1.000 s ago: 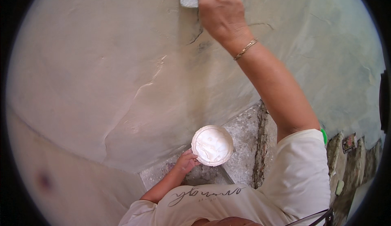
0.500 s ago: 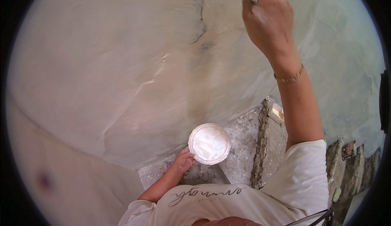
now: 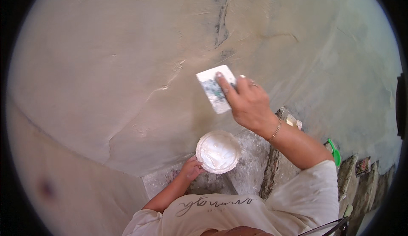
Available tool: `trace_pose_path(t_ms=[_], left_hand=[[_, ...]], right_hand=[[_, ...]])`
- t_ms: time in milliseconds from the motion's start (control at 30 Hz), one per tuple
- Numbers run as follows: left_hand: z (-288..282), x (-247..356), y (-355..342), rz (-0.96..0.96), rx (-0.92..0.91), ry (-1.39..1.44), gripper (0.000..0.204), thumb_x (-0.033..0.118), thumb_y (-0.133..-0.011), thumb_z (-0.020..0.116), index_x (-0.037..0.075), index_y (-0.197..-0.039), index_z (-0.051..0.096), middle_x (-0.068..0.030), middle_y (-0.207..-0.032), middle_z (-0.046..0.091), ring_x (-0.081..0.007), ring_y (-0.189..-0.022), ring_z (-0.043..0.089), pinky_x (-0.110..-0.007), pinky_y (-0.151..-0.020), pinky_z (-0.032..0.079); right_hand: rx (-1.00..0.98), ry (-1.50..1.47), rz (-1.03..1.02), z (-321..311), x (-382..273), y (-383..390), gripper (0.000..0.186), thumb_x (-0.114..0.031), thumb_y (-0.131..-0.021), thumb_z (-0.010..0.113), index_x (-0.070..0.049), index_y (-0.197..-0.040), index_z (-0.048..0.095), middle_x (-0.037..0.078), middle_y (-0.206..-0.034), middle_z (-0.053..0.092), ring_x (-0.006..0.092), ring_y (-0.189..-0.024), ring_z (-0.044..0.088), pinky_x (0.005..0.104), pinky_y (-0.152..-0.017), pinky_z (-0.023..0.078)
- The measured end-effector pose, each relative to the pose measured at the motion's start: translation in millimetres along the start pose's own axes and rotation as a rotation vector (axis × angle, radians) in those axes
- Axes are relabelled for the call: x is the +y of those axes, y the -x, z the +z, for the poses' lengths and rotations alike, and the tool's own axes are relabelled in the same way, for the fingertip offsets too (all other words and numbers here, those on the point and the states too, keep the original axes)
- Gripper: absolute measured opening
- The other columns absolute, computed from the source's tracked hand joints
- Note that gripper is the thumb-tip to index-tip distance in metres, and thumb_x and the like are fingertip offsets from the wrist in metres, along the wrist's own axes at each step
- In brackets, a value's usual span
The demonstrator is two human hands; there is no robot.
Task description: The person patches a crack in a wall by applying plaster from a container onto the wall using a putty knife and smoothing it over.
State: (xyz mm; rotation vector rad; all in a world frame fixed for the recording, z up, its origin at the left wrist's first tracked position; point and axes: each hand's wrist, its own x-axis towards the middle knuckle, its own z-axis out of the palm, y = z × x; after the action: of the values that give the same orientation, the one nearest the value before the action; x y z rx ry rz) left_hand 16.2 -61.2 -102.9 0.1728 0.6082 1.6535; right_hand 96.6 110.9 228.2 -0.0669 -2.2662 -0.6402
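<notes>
My left hand [image 3: 193, 168] grips the rim of a round white plastic lid or shallow tub [image 3: 218, 152], which holds a smear of white paste. In my right hand [image 3: 253, 105] is a flat white putty scraper [image 3: 212, 92], with dark and greenish stains on its face. My index finger lies along the scraper, which is up and beyond the lid, in front of the wall [image 3: 140, 36]. Whether its edge touches the wall I cannot tell. A dark crack [image 3: 222, 19] runs down the wall above the scraper, and raised ridges mark the plaster.
Rough concrete steps [image 3: 255, 151] descend at the lower right, along the wall's foot. On them are a small pale container [image 3: 291, 121], partly behind my right forearm, a green plastic scoop-like thing [image 3: 334, 153] and a small dark printed box [image 3: 363, 166].
My right hand has come down and left from the top of the wall toward the lid, bringing the scraper into full view. The green thing has come into sight. My left hand has hardly moved.
</notes>
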Motion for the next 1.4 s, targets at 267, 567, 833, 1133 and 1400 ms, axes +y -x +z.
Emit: trace_pose_path(t_ms=[267,567,833,1133,1400], left_hand=[[-2.0,3.0,-1.1,-0.035,-0.036,0.006,0.049,0.001,-0.080,0.051,-0.001,-0.128,0.043,-0.0138,-0.124,0.054,-0.0265,-0.112,0.055,-0.043,-0.095,0.046],[10.9,6.2,-2.1,-0.060,-0.077,0.010,0.052,0.000,-0.079,0.049,-0.002,-0.130,0.040,-0.0152,-0.128,0.051,-0.0284,-0.117,0.051,-0.044,-0.099,0.042],[6.6,8.4,4.1,-0.032,-0.049,0.041,0.050,-0.001,-0.079,0.050,0.000,-0.129,0.043,-0.0137,-0.124,0.055,-0.0280,-0.113,0.055,-0.043,-0.096,0.045],[0.2,3.3,-1.7,-0.056,-0.109,0.016,0.049,0.002,-0.080,0.051,0.000,-0.129,0.043,-0.0131,-0.124,0.055,-0.0268,-0.113,0.055,-0.043,-0.096,0.045],[3.4,9.4,1.8,-0.067,-0.059,0.011,0.051,0.001,-0.079,0.050,-0.001,-0.129,0.043,-0.0132,-0.124,0.055,-0.0271,-0.112,0.056,-0.044,-0.094,0.046]], right_hand=[[0.351,0.119,0.205,-44.8,56.6,-68.5,0.056,-0.001,-0.070,0.056,-0.016,-0.124,0.058,0.013,-0.077,0.051,0.0288,-0.059,0.055,0.0363,-0.048,0.043],[0.356,0.211,0.276,-16.3,47.2,-150.8,0.038,-0.004,-0.081,0.053,-0.005,-0.119,0.059,0.013,-0.078,0.056,0.0223,-0.061,0.059,0.0350,-0.047,0.045],[0.182,-0.158,0.298,-66.7,41.6,-107.5,0.043,-0.002,-0.077,0.051,-0.006,-0.120,0.057,0.011,-0.086,0.056,0.0326,-0.067,0.056,0.0387,-0.064,0.047],[0.374,0.098,0.342,-32.0,34.7,-127.6,0.052,-0.003,-0.078,0.055,-0.014,-0.129,0.054,0.019,-0.098,0.062,0.0293,-0.064,0.061,0.0376,-0.058,0.051],[-0.240,-0.087,0.069,74.0,-29.6,-3.5,0.059,-0.004,-0.076,0.049,0.007,-0.133,0.039,0.013,-0.085,0.051,0.0252,-0.071,0.057,0.0337,-0.055,0.049]])
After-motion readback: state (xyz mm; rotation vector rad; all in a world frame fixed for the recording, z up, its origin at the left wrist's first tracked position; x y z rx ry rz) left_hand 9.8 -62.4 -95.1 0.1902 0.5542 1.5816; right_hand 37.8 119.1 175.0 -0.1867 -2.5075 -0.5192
